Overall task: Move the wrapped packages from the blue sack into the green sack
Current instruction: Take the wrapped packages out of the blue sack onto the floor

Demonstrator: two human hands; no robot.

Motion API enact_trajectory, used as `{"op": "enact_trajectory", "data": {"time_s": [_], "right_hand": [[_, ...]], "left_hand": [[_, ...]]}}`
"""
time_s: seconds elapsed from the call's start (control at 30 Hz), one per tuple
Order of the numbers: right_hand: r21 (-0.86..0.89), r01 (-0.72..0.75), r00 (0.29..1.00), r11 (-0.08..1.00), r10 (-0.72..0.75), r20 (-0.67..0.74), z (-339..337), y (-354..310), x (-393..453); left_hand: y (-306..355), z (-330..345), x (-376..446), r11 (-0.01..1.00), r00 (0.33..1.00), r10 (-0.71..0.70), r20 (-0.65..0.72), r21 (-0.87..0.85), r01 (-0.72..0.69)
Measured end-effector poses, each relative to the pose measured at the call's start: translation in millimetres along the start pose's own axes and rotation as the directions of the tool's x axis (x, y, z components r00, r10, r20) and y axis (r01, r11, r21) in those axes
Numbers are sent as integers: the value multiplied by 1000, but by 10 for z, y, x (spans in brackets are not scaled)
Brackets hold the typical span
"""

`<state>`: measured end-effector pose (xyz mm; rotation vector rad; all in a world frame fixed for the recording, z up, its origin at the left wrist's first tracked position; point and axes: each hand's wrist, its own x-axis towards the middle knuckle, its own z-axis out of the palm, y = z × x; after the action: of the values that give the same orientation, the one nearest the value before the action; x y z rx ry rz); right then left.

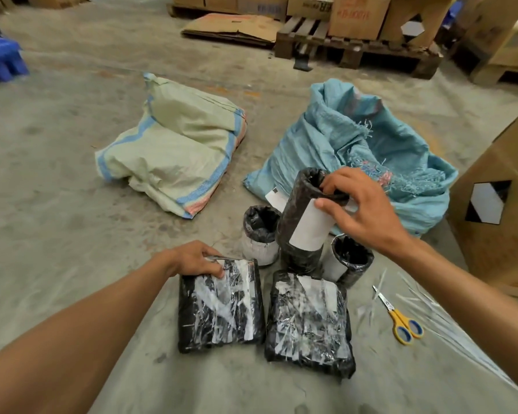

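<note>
The pale green sack (174, 144) lies flat on the concrete floor at the left. To its right the crumpled blue sack (356, 144) lies with its frayed mouth toward me. In front of it stand a tall black-wrapped cylinder package (299, 228) with a white label and two shorter ones (259, 237) (352, 261). My right hand (362, 213) grips the tall cylinder at its top rim. Two flat black-wrapped packages lie nearest to me, the left one (222, 306) and the right one (308, 324). My left hand (196, 259) holds the left flat package by its far edge.
Yellow-handled scissors (398, 318) and cut plastic strips lie on the floor at the right. A large cardboard box (500, 204) stands close at the right. Wooden pallets (356, 46) with boxes and flattened cardboard (234, 28) line the back. A blue crate (0, 61) sits far left.
</note>
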<state>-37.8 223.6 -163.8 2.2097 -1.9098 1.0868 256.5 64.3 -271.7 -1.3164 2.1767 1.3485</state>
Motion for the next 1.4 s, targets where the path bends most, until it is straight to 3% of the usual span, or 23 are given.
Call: {"op": "enact_trajectory", "data": {"time_s": [0.17,0.33,0.53,0.77,0.93,1.07,1.2,1.33,1.4], "right_hand": [[14,42,998,999,-41,-39,-66,-4,21],[-91,104,994,990,-103,23,-124,82,52],[-79,88,986,993,-76,150,188,186,-115],[-172,110,987,979,-87,139,204,133,-123],[-156,104,992,982,-91,92,193,105,-104],[-109,53,998,993,-48,49,183,92,-66],[92,-133,979,987,145,-141,57,210,35],[160,-361,865,918,395,-311,-202,743,269],[58,-484,835,873,481,-269,-280,1076,375]], "left_hand": [[39,174,127,986,995,45,-85,162,-31],[108,307,179,994,990,74,-122,89,-64],[126,358,176,996,988,6,-157,-84,-19],[281,323,135,980,991,14,-136,-196,-41],[486,227,69,952,962,81,-261,-266,-152],[694,103,2,899,896,161,-413,-313,-306],[1010,-98,45,864,797,262,-544,-235,-445],[1633,-409,218,817,670,485,-562,18,-576],[1938,-540,305,757,608,615,-503,162,-633]]}}
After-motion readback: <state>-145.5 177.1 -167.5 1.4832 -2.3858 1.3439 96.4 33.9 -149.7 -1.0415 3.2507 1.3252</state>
